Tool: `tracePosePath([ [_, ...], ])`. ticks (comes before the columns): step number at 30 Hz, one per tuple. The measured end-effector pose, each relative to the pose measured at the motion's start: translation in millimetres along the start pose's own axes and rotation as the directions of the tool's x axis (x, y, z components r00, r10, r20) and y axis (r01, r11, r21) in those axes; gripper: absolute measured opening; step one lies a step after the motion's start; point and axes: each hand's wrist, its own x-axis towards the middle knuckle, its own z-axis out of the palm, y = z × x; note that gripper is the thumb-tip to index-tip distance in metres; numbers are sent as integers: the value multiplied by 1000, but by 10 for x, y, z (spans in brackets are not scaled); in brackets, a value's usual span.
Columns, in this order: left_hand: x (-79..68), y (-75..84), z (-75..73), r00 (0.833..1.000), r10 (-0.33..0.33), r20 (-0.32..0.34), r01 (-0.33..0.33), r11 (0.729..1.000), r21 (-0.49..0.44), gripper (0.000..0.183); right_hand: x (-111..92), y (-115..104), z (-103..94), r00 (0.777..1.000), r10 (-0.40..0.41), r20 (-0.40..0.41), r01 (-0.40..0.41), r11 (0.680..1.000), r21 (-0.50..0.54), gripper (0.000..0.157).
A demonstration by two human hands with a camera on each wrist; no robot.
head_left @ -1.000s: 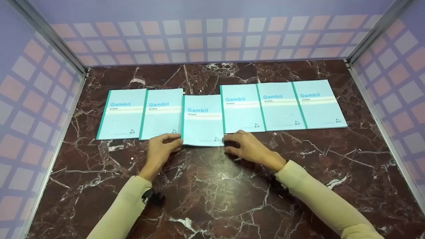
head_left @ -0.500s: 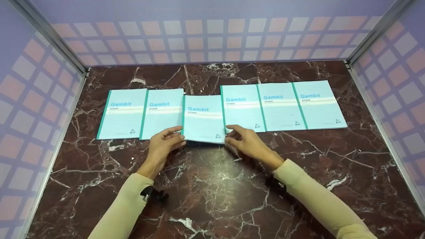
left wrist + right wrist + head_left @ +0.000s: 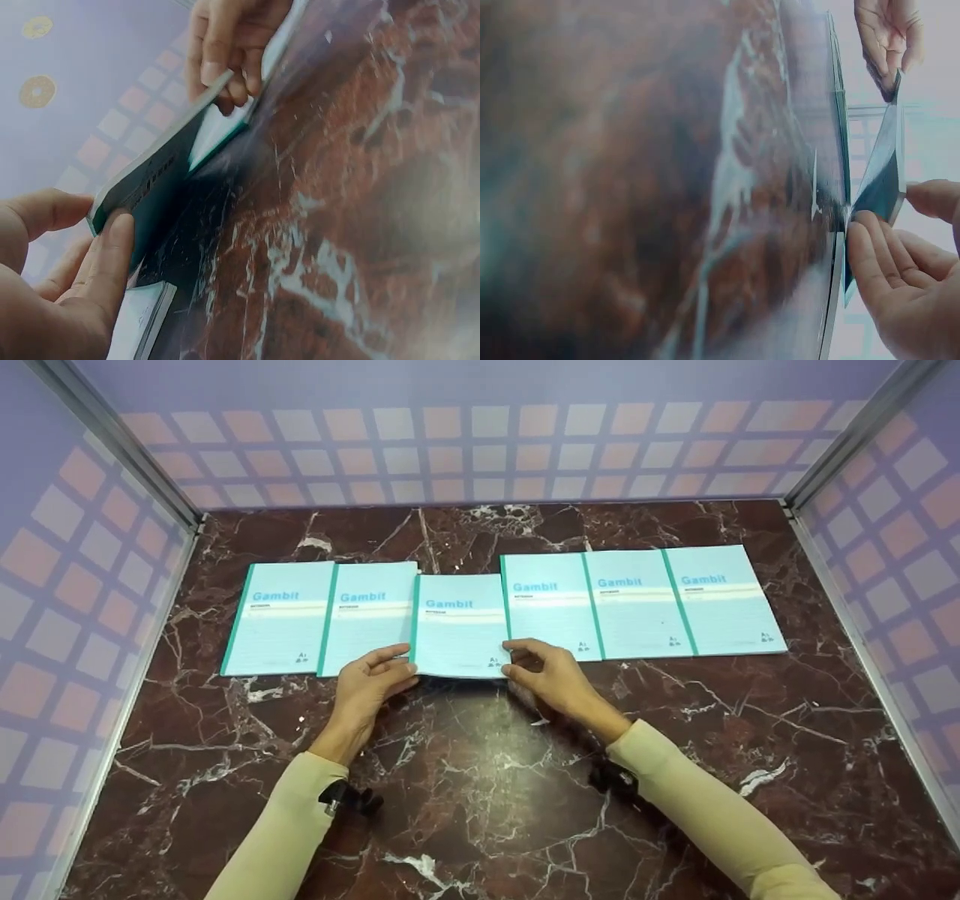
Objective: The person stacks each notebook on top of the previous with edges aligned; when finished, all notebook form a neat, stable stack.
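A light-blue Gambit notebook (image 3: pixel 459 626) with a green spine is held between both hands in the middle of the row. Its near edge is tilted up off the table, and its underside shows in the left wrist view. My left hand (image 3: pixel 366 694) pinches the near left corner by the spine, thumb on one face and fingers on the other (image 3: pixel 82 277). At the near right corner my right hand (image 3: pixel 551 679) pinches the notebook the same way, its fingers (image 3: pixel 885 255) under the cover.
Two matching notebooks lie to the left, the nearer one (image 3: pixel 367 615) beside the held one. Three more (image 3: pixel 551 615) lie side by side to the right. The marble-patterned table (image 3: pixel 480 810) is walled by tiled panels (image 3: pixel 480 435) at the back and sides.
The near edge of the middle notebook has risen from the table. Both hands have moved slightly up with it, now gripping its corners, and the right hand has shifted a little left.
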Motion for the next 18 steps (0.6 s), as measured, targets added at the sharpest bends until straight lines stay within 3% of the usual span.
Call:
tracePosePath([
  [4, -15, -6, -10, 999, 38, -1, -38, 992, 120, 33, 13, -1, -2, 1000, -23, -13, 24, 999, 33, 41],
  [9, -48, -4, -3, 996, 90, -4, -85, 946, 311, 29, 26, 12, -21, 997, -62, -38, 62, 998, 5, 40],
  [18, -38, 17, 115, 984, 178, -7, -160, 899, 408, 28, 29, 20, -115, 990, -117, -78, 120, 992, 39, 42],
])
